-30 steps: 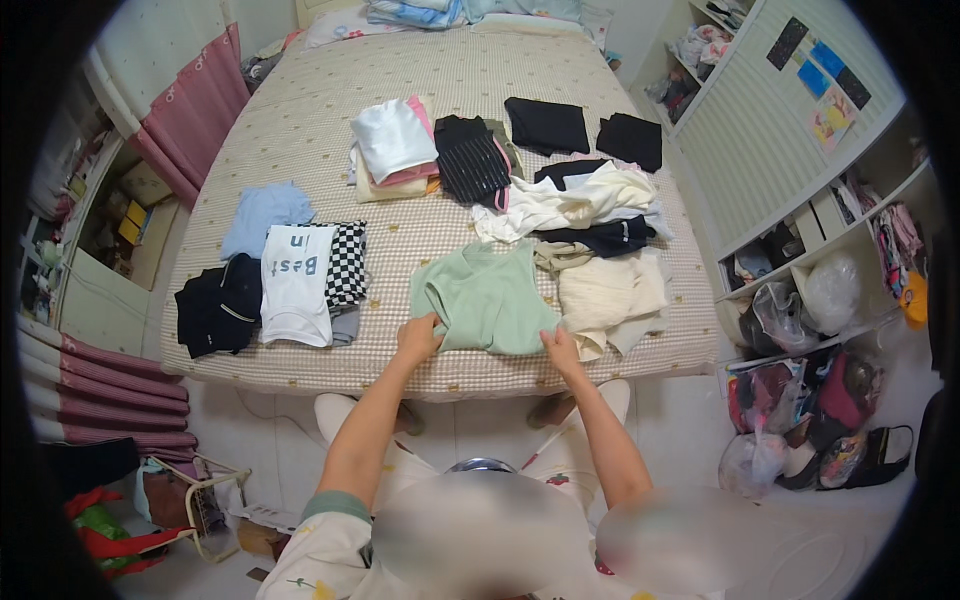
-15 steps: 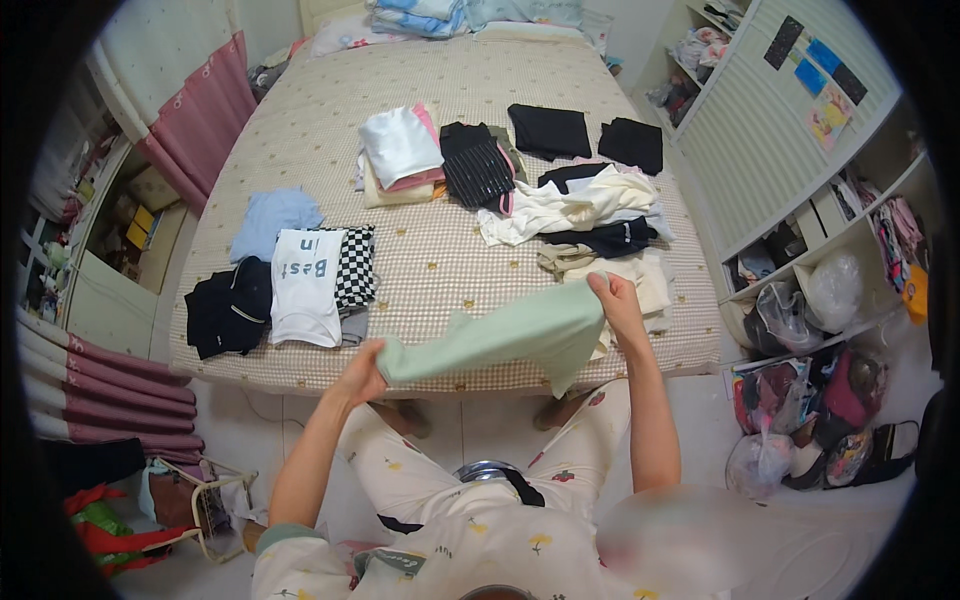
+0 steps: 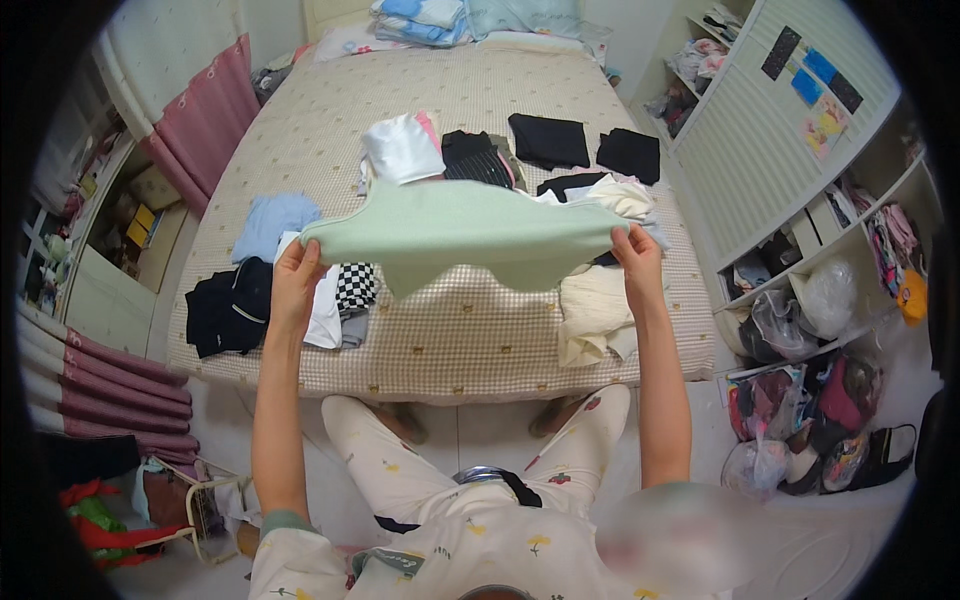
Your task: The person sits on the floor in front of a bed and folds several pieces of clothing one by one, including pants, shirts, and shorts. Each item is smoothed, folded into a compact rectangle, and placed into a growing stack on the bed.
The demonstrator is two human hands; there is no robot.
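Observation:
A light green top point(image 3: 460, 235) is stretched wide above the bed, raised in the air between my hands. My left hand point(image 3: 298, 272) pinches one corner of it, and my right hand point(image 3: 638, 264) grips the opposite corner. The cloth sags in the middle and partly covers the clothes behind it. Beneath my left hand lie a white printed shirt point(image 3: 324, 322), a black-and-white checkered garment point(image 3: 356, 288) and a dark navy garment point(image 3: 228, 314). Cream clothing point(image 3: 592, 312) lies loosely beside my right hand.
On the checked bedspread point(image 3: 450, 360) are also a light blue garment point(image 3: 274, 226), a white folded piece point(image 3: 402, 148) on a stack, and black folded garments point(image 3: 548, 140). Open shelves point(image 3: 790, 250) stand at right, pink-and-white curtains point(image 3: 210, 110) hang left.
Both hands have risen and moved apart, my left hand farther up and leftward. The green top, slanted and bunched before, is now spread level and higher over the bed.

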